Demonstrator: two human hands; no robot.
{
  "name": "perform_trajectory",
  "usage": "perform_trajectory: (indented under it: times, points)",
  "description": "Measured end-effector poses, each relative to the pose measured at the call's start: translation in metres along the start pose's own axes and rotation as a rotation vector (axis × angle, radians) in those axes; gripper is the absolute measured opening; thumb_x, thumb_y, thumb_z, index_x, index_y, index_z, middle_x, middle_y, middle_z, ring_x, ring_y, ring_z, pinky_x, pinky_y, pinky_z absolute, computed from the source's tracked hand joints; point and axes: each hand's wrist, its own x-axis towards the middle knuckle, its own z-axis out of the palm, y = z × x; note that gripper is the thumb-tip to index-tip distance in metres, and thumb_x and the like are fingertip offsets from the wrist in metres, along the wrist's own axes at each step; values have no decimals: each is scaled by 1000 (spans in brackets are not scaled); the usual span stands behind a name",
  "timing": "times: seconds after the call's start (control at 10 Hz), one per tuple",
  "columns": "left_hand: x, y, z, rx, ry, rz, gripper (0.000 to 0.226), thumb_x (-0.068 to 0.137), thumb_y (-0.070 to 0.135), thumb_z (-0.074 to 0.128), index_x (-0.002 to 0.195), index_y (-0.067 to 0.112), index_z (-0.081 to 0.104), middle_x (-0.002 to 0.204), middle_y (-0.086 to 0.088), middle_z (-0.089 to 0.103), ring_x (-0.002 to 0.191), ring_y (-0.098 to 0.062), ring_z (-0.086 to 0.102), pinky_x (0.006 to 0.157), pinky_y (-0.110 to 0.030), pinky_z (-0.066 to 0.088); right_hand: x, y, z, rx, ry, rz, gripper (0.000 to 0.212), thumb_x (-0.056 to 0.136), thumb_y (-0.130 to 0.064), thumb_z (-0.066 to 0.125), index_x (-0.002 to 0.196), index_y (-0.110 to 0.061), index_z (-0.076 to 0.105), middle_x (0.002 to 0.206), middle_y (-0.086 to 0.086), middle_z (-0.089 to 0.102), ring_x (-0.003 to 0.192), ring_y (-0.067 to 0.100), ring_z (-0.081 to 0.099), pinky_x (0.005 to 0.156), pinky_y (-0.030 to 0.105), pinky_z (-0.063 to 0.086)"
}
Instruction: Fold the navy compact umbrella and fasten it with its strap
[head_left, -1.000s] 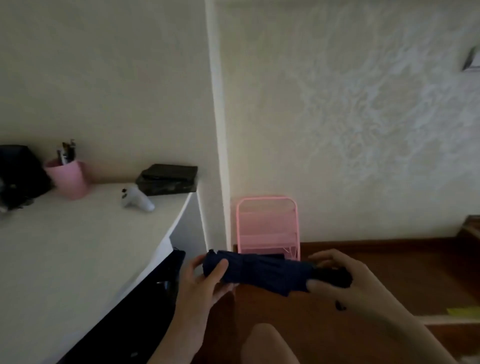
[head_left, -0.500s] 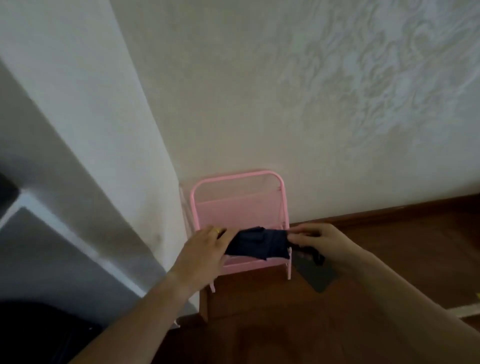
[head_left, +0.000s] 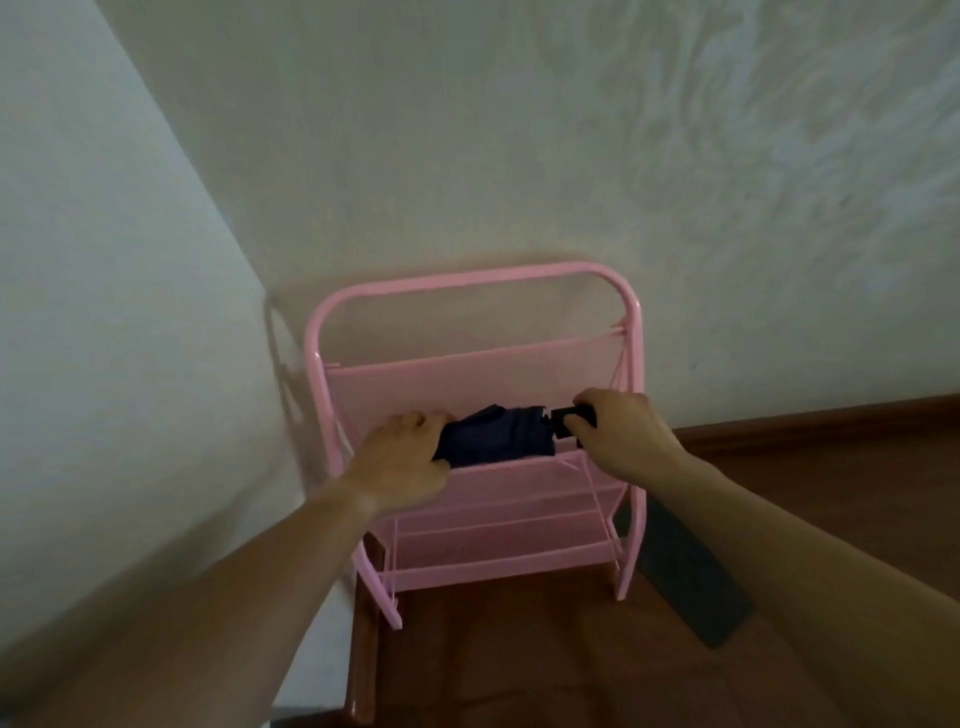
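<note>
We hold the navy compact umbrella (head_left: 496, 434) folded and level in front of the pink metal rack (head_left: 475, 322). Left hand (head_left: 402, 460) grip clamped on its canopy end; right hand (head_left: 626, 434) grip clamped on its black handle (head_left: 565, 415).

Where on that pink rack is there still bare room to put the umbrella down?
The pink rack looks bare on its lower mesh shelves, between its two side posts. Its upper mesh pocket behind the navy umbrella also shows nothing inside. It is crowded mid-rack, where the left hand and right hand grip the umbrella's ends.
</note>
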Motion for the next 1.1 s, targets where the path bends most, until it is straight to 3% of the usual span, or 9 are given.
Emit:
perform_trajectory:
  times: [0.2, 0.3, 0.4, 0.5, 0.6, 0.7, 0.8, 1.0, 1.1]
  points:
    - [6, -4, 26, -187, -52, -34, 33, 103, 27, 36, 135, 23, 43, 117, -9, 66, 101, -31, 62, 93, -45, 50, 14, 7, 23, -329, -107, -9, 29, 103, -23, 36, 105, -3, 57, 100, 11, 54, 97, 34, 59, 76, 36, 47]
    - [5, -4, 26, -260, -111, -35, 28, 103, 37, 37, 129, 30, 39, 102, -3, 69, 86, -26, 65, 81, -41, 53, 16, 6, 30, -440, -197, 2, 29, 101, -24, 37, 78, -12, 48, 80, 6, 43, 93, 28, 52, 77, 32, 38]
    - [6, -5, 23, -122, -193, 18, 37, 94, 50, 47, 128, 35, 44, 107, 5, 70, 90, -19, 65, 79, -36, 53, 17, 2, 25, -353, -252, 47, 33, 103, -20, 36, 76, -9, 51, 80, 7, 51, 90, 24, 53, 80, 32, 43]
    - [4, -9, 25, 2, -153, 64, 44, 90, 52, 50, 129, 33, 52, 117, 4, 72, 101, -20, 67, 82, -33, 54, 16, 2, 27, -333, -244, -51, 38, 104, -28, 33, 88, -4, 58, 90, 10, 61, 83, 25, 58, 83, 35, 51]
    - [-13, -8, 44, 130, 187, 191, 35, 93, 35, 59, 125, 21, 60, 108, -3, 71, 94, -25, 68, 70, -32, 52, -5, -3, 41, -446, -44, -285, 47, 98, -58, 37, 100, -18, 60, 93, 0, 66, 84, 19, 62, 81, 38, 55]
    - [-27, -10, 65, 251, 398, 275, 28, 87, 14, 70, 114, 11, 63, 98, -11, 67, 83, -32, 65, 65, -41, 52, -21, 4, 66, -536, 3, -417, 38, 95, -47, 53, 123, -22, 53, 108, 0, 65, 96, 20, 61, 93, 41, 48]
    - [-27, -12, 76, 300, 450, 251, 32, 83, 6, 73, 112, 11, 59, 101, -11, 64, 86, -32, 61, 71, -43, 47, -17, 12, 83, -563, 118, -374, 30, 90, -27, 65, 117, -18, 54, 109, 4, 65, 99, 23, 60, 97, 42, 44]
    - [-25, 0, 65, 344, 341, 148, 34, 81, 2, 71, 110, 9, 56, 105, -16, 66, 92, -38, 62, 76, -46, 47, -16, 0, 80, -561, 89, -294, 26, 91, -21, 63, 114, -15, 54, 110, 7, 64, 101, 26, 59, 98, 43, 42]
    - [-33, 15, 42, 401, 149, 66, 31, 94, 7, 56, 124, 11, 50, 119, -15, 62, 108, -36, 59, 89, -48, 46, -25, -15, 66, -616, -25, -264, 37, 91, -20, 61, 125, -13, 50, 122, 12, 60, 111, 30, 56, 103, 46, 41]
